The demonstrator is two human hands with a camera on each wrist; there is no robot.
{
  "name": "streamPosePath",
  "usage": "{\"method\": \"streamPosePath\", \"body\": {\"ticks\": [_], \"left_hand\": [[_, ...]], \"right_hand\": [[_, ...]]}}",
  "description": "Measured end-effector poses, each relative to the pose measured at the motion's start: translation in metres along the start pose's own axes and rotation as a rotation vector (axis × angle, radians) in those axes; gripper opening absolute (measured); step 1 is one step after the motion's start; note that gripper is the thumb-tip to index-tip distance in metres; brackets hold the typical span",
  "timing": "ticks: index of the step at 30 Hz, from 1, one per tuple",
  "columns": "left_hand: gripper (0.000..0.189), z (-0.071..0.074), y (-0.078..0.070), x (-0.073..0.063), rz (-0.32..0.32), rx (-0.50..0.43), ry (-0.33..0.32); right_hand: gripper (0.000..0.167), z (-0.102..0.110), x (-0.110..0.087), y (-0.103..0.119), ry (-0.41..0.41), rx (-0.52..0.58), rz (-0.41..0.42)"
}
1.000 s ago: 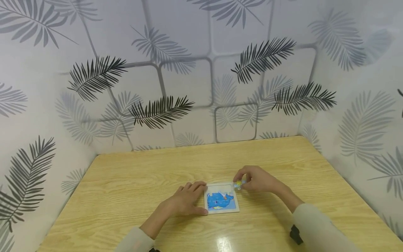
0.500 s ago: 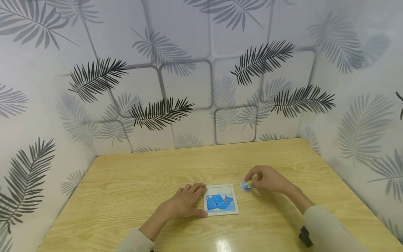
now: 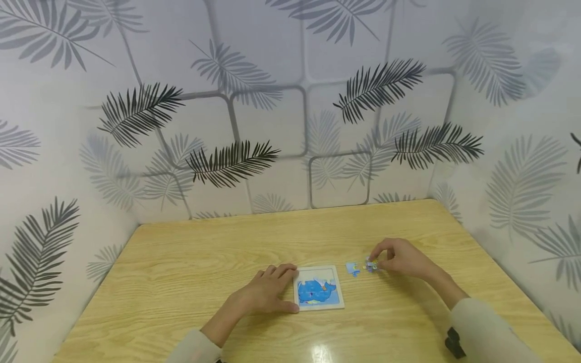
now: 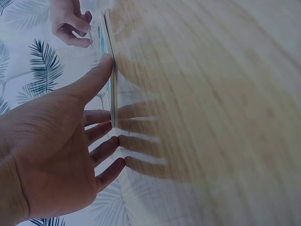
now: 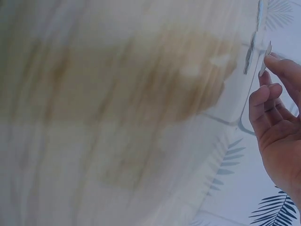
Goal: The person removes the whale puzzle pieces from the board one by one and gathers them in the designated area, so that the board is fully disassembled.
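Observation:
A white-framed jigsaw puzzle (image 3: 337,288) with a blue whale picture lies flat on the table; the upper part of its picture area is pale. At its left edge is my left hand (image 3: 269,291), fingers extended, with the thumb at the near corner and fingertips by the far corner. My right hand (image 3: 401,258) pinches a small puzzle piece (image 5: 265,59) between thumb and fingers, to the right of the frame. Between that hand and the frame, a light-blue puzzle piece (image 3: 351,268) lies on the wood.
The wood-grain table (image 3: 218,247) extends around both hands. Behind it stands a pale wall (image 3: 281,186) patterned with leaves, and similar walls close in the left and right sides.
My right hand has moved rightward from the frame's upper right corner. A light-blue piece, earlier at its fingertips, now lies apart on the table. The left hand has stayed on the frame.

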State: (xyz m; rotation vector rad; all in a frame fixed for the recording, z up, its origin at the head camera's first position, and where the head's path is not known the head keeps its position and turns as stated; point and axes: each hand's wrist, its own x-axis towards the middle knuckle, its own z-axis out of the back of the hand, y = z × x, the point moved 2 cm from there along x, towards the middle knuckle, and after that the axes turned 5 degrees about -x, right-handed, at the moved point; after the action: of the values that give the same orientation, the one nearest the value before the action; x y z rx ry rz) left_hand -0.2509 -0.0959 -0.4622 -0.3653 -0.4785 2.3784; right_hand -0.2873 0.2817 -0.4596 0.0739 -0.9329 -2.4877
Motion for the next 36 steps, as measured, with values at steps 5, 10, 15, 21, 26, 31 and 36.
{"method": "streamPosePath", "body": {"ticks": [5,10,15,21,26,31,36], "left_hand": [[0.083,-0.005,0.004,0.002,-0.004,0.015,-0.013],[0.082,0.001,-0.002,0.0,0.023,0.007,0.005],[0.083,-0.001,-0.001,0.0,0.02,0.016,0.007],[0.084,0.002,-0.003,-0.001,0.015,0.013,0.008],[0.085,0.004,-0.004,-0.001,0.021,0.013,0.014],[0.085,0.004,-0.005,-0.001,0.019,0.011,0.013],[0.085,0.003,-0.005,-0.001,0.022,0.008,0.012]], "right_hand": [[0.016,0.008,-0.006,-0.009,-0.009,-0.036,-0.029],[0.016,0.016,-0.011,-0.018,-0.013,-0.039,-0.053],[0.015,0.019,-0.017,-0.024,-0.019,-0.026,-0.083],[0.016,0.019,-0.019,-0.027,-0.022,-0.019,-0.112],[0.017,0.019,-0.018,-0.03,-0.014,-0.013,-0.116],[0.019,0.019,-0.018,-0.031,-0.014,-0.025,-0.109],[0.021,0.019,-0.018,-0.028,-0.011,-0.042,-0.108]]}}
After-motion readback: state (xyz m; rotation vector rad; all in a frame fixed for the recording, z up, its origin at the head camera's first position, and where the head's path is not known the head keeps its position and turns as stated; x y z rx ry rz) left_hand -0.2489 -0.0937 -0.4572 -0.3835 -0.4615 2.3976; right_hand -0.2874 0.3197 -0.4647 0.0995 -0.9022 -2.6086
